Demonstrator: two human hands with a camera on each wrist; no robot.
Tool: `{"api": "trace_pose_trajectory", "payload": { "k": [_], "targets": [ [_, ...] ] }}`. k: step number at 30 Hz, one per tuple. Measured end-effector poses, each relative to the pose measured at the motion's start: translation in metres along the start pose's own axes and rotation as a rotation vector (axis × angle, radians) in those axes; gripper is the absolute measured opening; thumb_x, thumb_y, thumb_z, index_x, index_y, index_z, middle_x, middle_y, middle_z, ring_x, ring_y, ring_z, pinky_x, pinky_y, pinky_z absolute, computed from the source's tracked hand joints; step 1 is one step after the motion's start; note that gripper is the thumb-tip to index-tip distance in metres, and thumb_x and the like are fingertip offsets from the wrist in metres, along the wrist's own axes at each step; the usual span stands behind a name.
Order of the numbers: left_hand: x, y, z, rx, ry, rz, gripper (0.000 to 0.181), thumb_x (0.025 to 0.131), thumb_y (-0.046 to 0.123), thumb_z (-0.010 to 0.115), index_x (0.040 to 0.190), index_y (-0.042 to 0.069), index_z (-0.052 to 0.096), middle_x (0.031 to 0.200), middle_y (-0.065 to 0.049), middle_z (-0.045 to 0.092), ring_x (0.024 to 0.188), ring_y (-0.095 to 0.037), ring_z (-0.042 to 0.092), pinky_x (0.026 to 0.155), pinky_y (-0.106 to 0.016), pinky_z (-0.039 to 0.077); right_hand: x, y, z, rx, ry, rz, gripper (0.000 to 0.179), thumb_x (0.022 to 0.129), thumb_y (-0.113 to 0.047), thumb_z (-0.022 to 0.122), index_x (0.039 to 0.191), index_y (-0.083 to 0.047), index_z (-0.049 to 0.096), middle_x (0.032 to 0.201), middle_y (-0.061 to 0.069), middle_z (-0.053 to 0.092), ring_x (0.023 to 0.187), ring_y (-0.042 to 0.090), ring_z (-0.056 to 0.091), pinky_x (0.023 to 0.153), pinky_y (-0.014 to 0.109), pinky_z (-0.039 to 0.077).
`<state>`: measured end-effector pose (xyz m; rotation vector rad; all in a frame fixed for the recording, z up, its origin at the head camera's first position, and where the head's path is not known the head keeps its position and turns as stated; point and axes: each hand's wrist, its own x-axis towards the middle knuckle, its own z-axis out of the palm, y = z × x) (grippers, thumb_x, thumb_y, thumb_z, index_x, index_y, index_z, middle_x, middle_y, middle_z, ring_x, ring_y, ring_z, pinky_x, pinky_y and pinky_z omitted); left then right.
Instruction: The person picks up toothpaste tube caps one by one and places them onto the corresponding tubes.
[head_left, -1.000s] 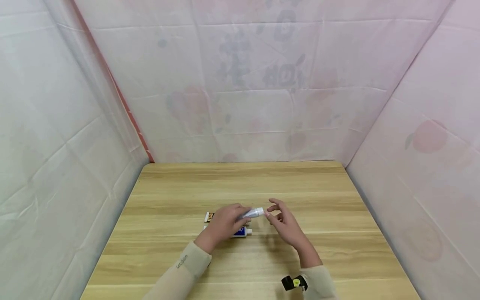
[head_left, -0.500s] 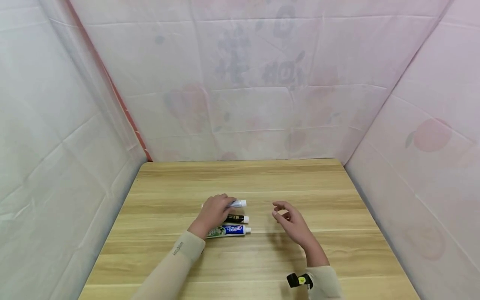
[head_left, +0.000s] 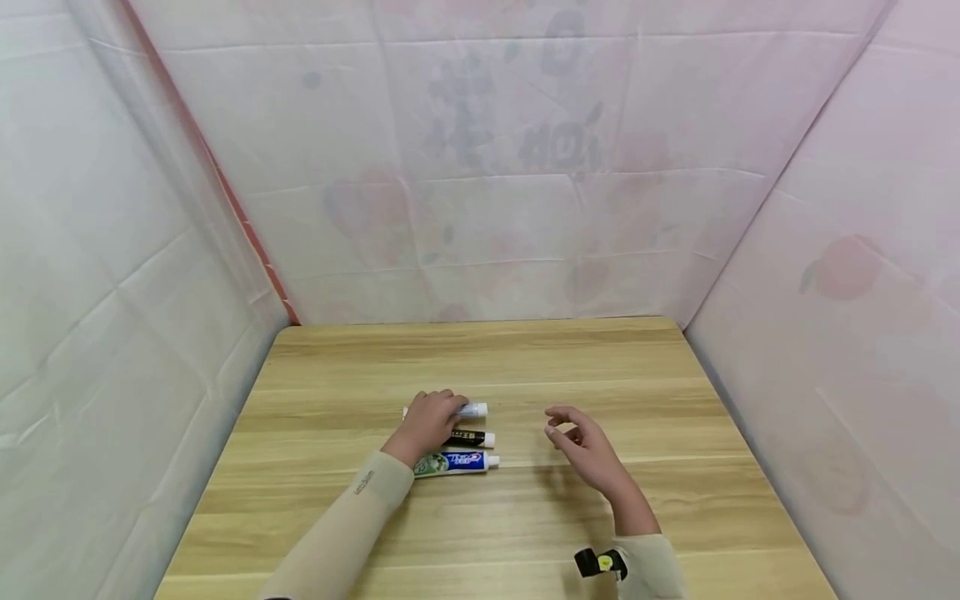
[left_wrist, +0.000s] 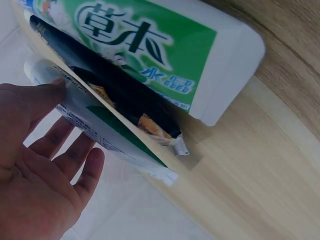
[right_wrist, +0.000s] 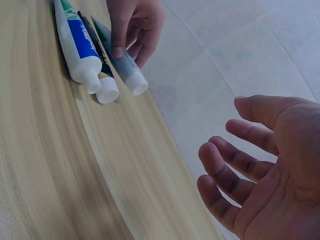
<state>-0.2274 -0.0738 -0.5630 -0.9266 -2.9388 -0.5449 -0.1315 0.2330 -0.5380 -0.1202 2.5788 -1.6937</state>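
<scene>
My left hand point(head_left: 429, 421) pinches a pale silver-white toothpaste tube point(head_left: 472, 410) between thumb and fingers, close over the table. In the left wrist view the thumb lies on the near face of this tube point(left_wrist: 110, 132), with the other fingers behind it. Beside it lies a black toothpaste tube point(head_left: 469, 437) with a white cap, partly under the hand in the head view. Nearest the person is a blue, green and white toothpaste tube point(head_left: 457, 462). All three caps point right. My right hand point(head_left: 588, 450) hovers to the right, fingers loosely bent, holding nothing.
The wood-grain table point(head_left: 570, 358) is enclosed by pale printed cloth at the back point(head_left: 480, 250) and on both sides. A black strap with a small device point(head_left: 600, 563) sits at the right sleeve.
The silver-white tube was held up near the right hand. My left hand has carried it left and down beside the other tubes; my right hand has drawn slightly away to the right.
</scene>
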Motion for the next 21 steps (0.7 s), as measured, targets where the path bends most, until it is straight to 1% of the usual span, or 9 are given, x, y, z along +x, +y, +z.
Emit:
{"api": "trace_pose_trajectory", "payload": {
  "k": [4, 9, 12, 15, 17, 21],
  "targets": [
    [0.001, -0.003, 0.004, 0.013, -0.028, -0.010, 0.028, 0.106, 0.016, 0.066, 0.133, 0.012, 0.072, 0.115, -0.007, 0.077, 0.105, -0.027, 0.073, 0.104, -0.059, 0.052, -0.001, -0.001, 0.001, 0.003, -0.016, 0.010, 0.032, 0.108, -0.027, 0.066, 0.138, -0.016, 0.065, 0.124, 0.012, 0.066, 0.096, 0.044, 0.069, 0.074, 0.030, 0.054],
    [0.004, -0.005, 0.006, 0.019, -0.036, -0.004, 0.027, 0.106, 0.013, 0.064, 0.133, 0.011, 0.072, 0.115, -0.007, 0.076, 0.104, -0.028, 0.073, 0.099, -0.055, 0.054, 0.000, -0.003, 0.000, -0.021, -0.013, 0.015, 0.033, 0.108, -0.028, 0.065, 0.138, -0.016, 0.065, 0.125, 0.012, 0.066, 0.098, 0.042, 0.068, 0.073, 0.030, 0.053],
    [0.004, -0.004, 0.006, 0.033, -0.053, 0.004, 0.029, 0.106, 0.011, 0.063, 0.134, 0.011, 0.072, 0.115, -0.007, 0.076, 0.104, -0.027, 0.073, 0.098, -0.055, 0.055, -0.002, -0.004, -0.003, -0.067, -0.005, 0.005, 0.034, 0.108, -0.030, 0.066, 0.139, -0.018, 0.065, 0.127, 0.011, 0.066, 0.099, 0.036, 0.068, 0.077, 0.031, 0.054],
    [0.000, -0.002, 0.006, 0.024, -0.076, 0.014, 0.029, 0.106, 0.010, 0.062, 0.133, 0.010, 0.072, 0.115, -0.008, 0.077, 0.105, -0.028, 0.073, 0.098, -0.057, 0.055, -0.004, -0.003, -0.009, -0.144, 0.015, -0.039, 0.034, 0.107, -0.028, 0.067, 0.138, -0.016, 0.066, 0.130, 0.011, 0.067, 0.103, 0.026, 0.067, 0.084, 0.033, 0.055],
    [-0.002, -0.001, 0.005, -0.004, -0.084, 0.019, 0.029, 0.107, 0.011, 0.063, 0.133, 0.009, 0.072, 0.116, -0.009, 0.077, 0.106, -0.029, 0.073, 0.098, -0.057, 0.056, -0.005, -0.003, -0.015, -0.211, 0.038, -0.085, 0.032, 0.107, -0.026, 0.067, 0.137, -0.014, 0.068, 0.131, 0.011, 0.068, 0.105, 0.022, 0.066, 0.088, 0.036, 0.055],
    [-0.005, -0.001, 0.000, -0.085, -0.076, 0.013, 0.030, 0.107, 0.018, 0.064, 0.134, 0.005, 0.071, 0.118, -0.011, 0.074, 0.106, -0.030, 0.072, 0.096, -0.054, 0.057, -0.002, -0.006, -0.030, -0.348, 0.088, -0.175, 0.030, 0.108, -0.024, 0.065, 0.135, -0.011, 0.069, 0.132, 0.011, 0.068, 0.115, 0.029, 0.066, 0.094, 0.053, 0.056]
  ]
}}
